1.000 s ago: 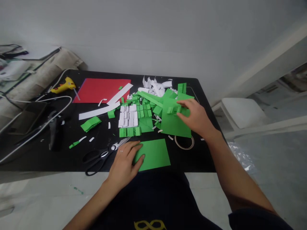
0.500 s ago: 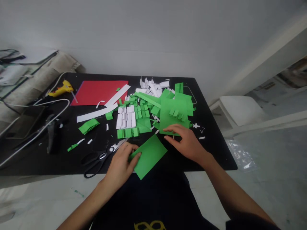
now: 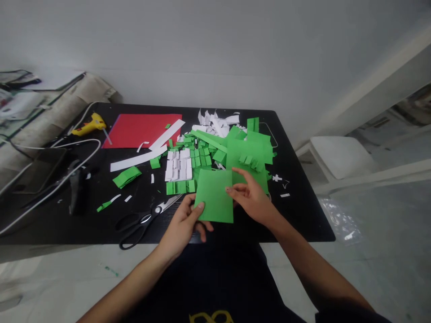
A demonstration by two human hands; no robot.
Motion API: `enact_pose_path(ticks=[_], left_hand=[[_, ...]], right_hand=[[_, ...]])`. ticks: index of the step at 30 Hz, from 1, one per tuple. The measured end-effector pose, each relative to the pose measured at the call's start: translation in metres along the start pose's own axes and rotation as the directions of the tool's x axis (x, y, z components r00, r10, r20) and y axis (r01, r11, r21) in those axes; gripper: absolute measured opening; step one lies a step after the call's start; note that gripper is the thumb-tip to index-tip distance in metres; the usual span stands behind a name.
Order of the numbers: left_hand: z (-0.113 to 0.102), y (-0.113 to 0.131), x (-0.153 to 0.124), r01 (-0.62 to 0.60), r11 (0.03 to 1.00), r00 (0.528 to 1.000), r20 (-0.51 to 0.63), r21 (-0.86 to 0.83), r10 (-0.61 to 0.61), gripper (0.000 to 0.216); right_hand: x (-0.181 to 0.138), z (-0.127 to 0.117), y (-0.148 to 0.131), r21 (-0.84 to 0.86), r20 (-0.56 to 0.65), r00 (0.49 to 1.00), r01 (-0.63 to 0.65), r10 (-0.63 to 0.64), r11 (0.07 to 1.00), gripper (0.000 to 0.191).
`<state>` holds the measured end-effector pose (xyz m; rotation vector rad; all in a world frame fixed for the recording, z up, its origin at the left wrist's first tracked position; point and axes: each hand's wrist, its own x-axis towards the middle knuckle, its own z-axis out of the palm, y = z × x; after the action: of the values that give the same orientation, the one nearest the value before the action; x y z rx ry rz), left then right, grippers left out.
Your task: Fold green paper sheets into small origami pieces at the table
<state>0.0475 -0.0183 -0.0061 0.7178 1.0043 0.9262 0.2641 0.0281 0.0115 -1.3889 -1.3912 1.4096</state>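
Green paper sheet [image 3: 213, 202], one: raised above the near middle of the bench [image 3: 303, 215], clasped by both hands.
Left hand [image 3: 182, 222]: thumb on the face of the sheet, at its near left, fingers beneath, pinched together on it.
Right hand [image 3: 252, 197]: thumb on the right edge, index finger stretched out at the far right corner, remaining fingers partly hidden behind; pinched on the sheet.
Scissors [image 3: 158, 209], black-handled: left of the left hand, blades parted slightly.
Folded white piece [image 3: 178, 165]: just beyond the scissors' tips.
Larger green sheet [image 3: 240, 150]: far right, small folded green pieces on top.
White scraps [image 3: 218, 125]: heaped, far middle.
Red sheet [image 3: 141, 130]: far left, beside a yellow glue gun [image 3: 89, 125].
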Motion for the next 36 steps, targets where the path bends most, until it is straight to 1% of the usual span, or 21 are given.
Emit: enact_pose_path(ticks=[3, 6, 9, 15, 18, 24, 28, 36], left_hand=[[0.004, 0.001, 0.003, 0.015, 0.992, 0.999, -0.028, -0.122, -0.019, 0.053], [0.003, 0.001, 0.002, 0.042, 0.984, 0.998, -0.044, -0.171, -0.051, 0.045], [0.000, 0.000, 0.001, 0.073, 0.978, 0.994, -0.062, -0.198, -0.087, 0.038], [-0.007, -0.001, 0.001, 0.112, 0.973, 0.989, -0.068, -0.199, -0.128, 0.032], [-0.009, 0.001, 0.000, 0.132, 0.971, 0.985, -0.080, -0.201, -0.150, 0.027], [-0.012, 0.010, -0.004, 0.165, 0.964, 0.969, -0.146, -0.209, -0.198, 0.023], [-0.015, 0.014, -0.006, 0.182, 0.963, 0.959, -0.180, -0.200, -0.219, 0.024], [-0.012, 0.013, -0.002, 0.184, 0.966, 0.963, -0.165, -0.183, -0.214, 0.020]], right_hand=[[0.002, -0.001, 0.000, -0.062, -0.036, 0.999, 0.036, -0.038, 0.997, 0.054], [0.007, -0.001, 0.003, -0.113, -0.053, 0.997, 0.055, -0.061, 0.992, 0.037], [0.013, 0.001, 0.005, -0.158, -0.042, 0.994, 0.089, -0.097, 0.984, 0.027], [0.023, 0.009, 0.004, -0.226, 0.009, 0.999, 0.054, -0.053, 0.973, 0.033], [0.025, 0.011, 0.006, -0.217, 0.023, 0.999, 0.050, -0.046, 0.975, 0.035], [0.019, 0.016, 0.004, -0.218, 0.050, 0.999, 0.003, 0.008, 0.976, 0.040], [0.014, 0.020, 0.000, -0.210, 0.070, 0.998, 0.008, 0.006, 0.978, 0.040], [0.018, 0.016, 0.003, -0.215, 0.054, 0.998, 0.000, 0.012, 0.977, 0.040]])
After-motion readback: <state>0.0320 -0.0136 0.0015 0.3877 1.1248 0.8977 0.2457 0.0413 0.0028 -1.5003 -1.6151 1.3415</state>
